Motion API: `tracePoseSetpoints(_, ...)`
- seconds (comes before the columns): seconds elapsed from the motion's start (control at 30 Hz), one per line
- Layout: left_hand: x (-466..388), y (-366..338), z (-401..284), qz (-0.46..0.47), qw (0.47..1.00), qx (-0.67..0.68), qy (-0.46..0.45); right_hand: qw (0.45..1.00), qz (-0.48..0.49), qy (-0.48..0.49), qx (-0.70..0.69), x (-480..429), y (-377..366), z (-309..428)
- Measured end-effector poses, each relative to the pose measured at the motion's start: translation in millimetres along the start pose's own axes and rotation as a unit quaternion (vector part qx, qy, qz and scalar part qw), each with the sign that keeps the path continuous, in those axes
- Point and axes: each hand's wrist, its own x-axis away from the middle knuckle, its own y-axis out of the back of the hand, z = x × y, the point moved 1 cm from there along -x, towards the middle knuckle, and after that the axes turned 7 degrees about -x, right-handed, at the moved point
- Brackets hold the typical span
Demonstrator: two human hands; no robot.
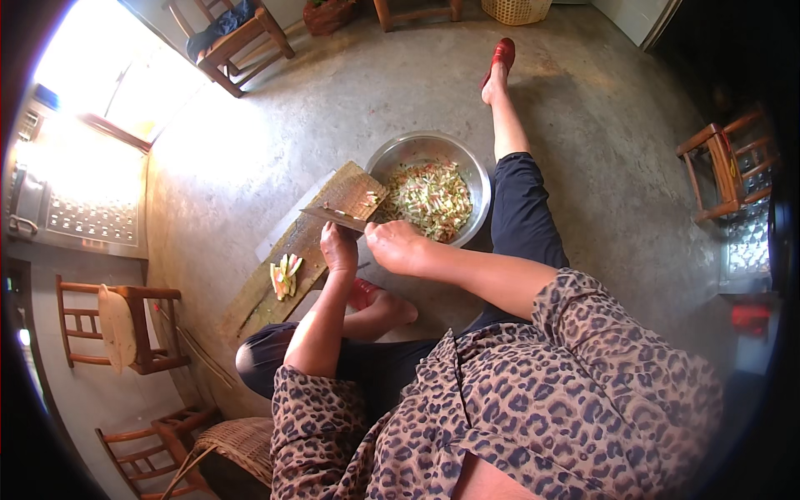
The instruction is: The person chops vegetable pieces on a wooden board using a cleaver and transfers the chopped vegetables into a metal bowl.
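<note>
In the head view my right hand is closed around the handle of a broad-bladed knife, whose blade points left over a long wooden board. My left hand is directly below the blade, fingers curled; whether they pinch anything is hidden. A few chopped bits lie near the board's upper end, and some stick to the blade. Lower on the board rests a small pile of pale green and pink vegetable strips. Against the board's right end stands a steel basin holding many chopped pieces.
My outstretched leg lies right of the basin, and my bent leg is below the board. Wooden chairs stand at the upper left, left and right. A wicker basket is at the lower left.
</note>
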Motion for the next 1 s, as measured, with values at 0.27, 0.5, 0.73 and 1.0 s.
tracePoseSetpoints(0.27, 2.4, 2.2, 2.9, 0.006, 1.0, -0.003, -0.028, 1.0, -0.002, 0.005, 0.016, -7.5, -5.4, 3.1)
tracePoseSetpoints(0.5, 3.2, -1.1, 9.4, -0.012, 0.999, -0.011, -0.044, 0.998, -0.012, -0.039, -0.038, 27.2, 11.9, -16.0)
tracePoseSetpoints(0.73, 2.5, 3.4, 2.5, 0.01, 0.999, 0.019, 0.027, 0.998, -0.031, -0.019, -0.043, 51.1, 17.4, -11.3)
tracePoseSetpoints(1.0, 2.3, -0.6, 7.6, 0.011, 1.0, -0.004, -0.02, 0.999, -0.011, -0.013, -0.04, 45.1, 18.4, -7.0)
